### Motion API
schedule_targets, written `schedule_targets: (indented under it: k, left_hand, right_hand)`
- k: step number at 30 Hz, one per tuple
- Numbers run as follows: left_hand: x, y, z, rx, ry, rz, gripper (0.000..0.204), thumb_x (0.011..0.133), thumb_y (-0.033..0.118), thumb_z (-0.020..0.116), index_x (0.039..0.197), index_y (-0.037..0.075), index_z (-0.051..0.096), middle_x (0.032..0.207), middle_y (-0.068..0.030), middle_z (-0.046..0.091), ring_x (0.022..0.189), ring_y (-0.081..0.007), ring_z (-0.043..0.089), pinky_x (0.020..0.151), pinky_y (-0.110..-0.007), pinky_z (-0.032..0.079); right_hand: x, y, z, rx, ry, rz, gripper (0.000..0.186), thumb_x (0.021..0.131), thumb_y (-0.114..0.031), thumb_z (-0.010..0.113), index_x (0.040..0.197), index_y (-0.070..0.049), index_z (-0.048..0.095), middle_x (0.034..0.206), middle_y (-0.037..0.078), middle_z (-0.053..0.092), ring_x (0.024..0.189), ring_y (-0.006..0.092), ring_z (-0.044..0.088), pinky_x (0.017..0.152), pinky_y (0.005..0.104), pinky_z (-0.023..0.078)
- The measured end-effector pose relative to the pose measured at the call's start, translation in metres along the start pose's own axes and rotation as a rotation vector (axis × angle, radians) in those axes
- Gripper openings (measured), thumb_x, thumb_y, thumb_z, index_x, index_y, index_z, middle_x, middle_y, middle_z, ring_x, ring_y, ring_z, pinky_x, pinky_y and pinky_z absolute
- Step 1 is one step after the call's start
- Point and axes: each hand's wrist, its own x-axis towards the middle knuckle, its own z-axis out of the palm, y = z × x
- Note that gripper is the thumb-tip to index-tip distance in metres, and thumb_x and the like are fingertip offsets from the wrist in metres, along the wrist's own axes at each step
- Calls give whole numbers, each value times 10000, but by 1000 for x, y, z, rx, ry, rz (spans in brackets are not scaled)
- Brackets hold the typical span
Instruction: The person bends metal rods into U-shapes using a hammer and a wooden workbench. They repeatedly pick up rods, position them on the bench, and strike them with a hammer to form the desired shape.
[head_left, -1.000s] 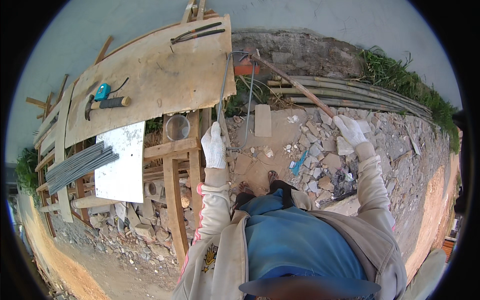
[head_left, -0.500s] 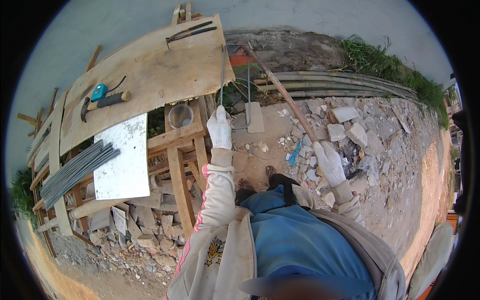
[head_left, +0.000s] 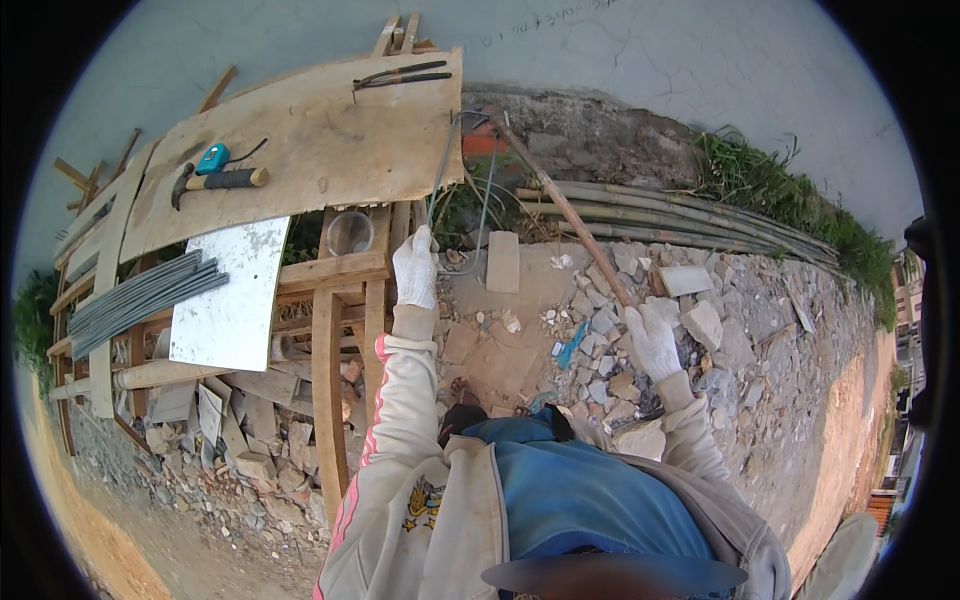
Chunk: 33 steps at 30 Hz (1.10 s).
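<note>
In a white knit glove, my left hand [head_left: 414, 270] is closed round one side of a thin steel rod bent into a rectangular loop [head_left: 487, 207]. The loop hangs just off the right edge of the plywood top. My right hand [head_left: 652, 342], also gloved, grips the near end of a long rusty metal bar [head_left: 562, 204]. This bar slants away up and to the left, and its far tip meets the loop's far corner beside an orange-red block [head_left: 482, 145]. Whether the tip hooks the rod there is too small to tell.
On the plywood [head_left: 300, 130] lie pincers [head_left: 403, 75], a hammer [head_left: 220, 180] and a teal tape measure [head_left: 213, 158]. Straight steel rods [head_left: 145, 300] rest across a white sheet [head_left: 228, 325]. A clear tub [head_left: 350, 233] sits on the timber frame. Bamboo poles [head_left: 680, 215] and rubble [head_left: 610, 340] lie rightward.
The whole view has shifted and turned a little. My left hand sits further left, and the loop leans more. Both hands keep their grips; the bar's tip stays at the loop's far corner.
</note>
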Motion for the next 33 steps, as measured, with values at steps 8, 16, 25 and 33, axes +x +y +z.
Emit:
schedule_targets:
  k: [8, 16, 25, 33]
  left_hand:
    - [1, 0, -1, 21, 22, 6, 408, 1044, 374, 602, 784, 60, 634, 686, 5, 544, 621, -95, 477, 575, -285, 384]
    - [1, 2, 0, -1, 26, 9, 422, 1034, 367, 601, 733, 72, 614, 636, 5, 532, 562, -110, 473, 538, -296, 377]
    - [5, -8, 1, -52, 38, -24, 405, 1034, 379, 613, 765, 77, 619, 676, 5, 534, 582, -100, 471, 539, -285, 391]
    - [-4, -5, 0, -106, 11, -68, 368, 1064, 369, 587, 821, 94, 614, 710, 35, 508, 595, -64, 442, 526, -246, 378]
  right_hand:
    - [-3, 1, 11, 324, -192, -109, 364, 1109, -381, 524, 1054, -34, 621, 777, 61, 555, 639, 172, 515, 570, 323, 403]
    - [-19, -24, -4, 1185, -553, 395, 259, 1107, -367, 556, 968, -150, 536, 706, -35, 476, 470, 52, 384, 390, 219, 287]
    - [-34, -32, 61, 1136, -484, 448, 303, 1108, -407, 544, 954, -150, 498, 614, -43, 418, 420, 76, 376, 373, 260, 268]
    - [-61, -110, 119, 1318, -534, 508, 270, 1084, -362, 606, 997, -162, 447, 583, -24, 406, 376, 118, 379, 360, 300, 319]
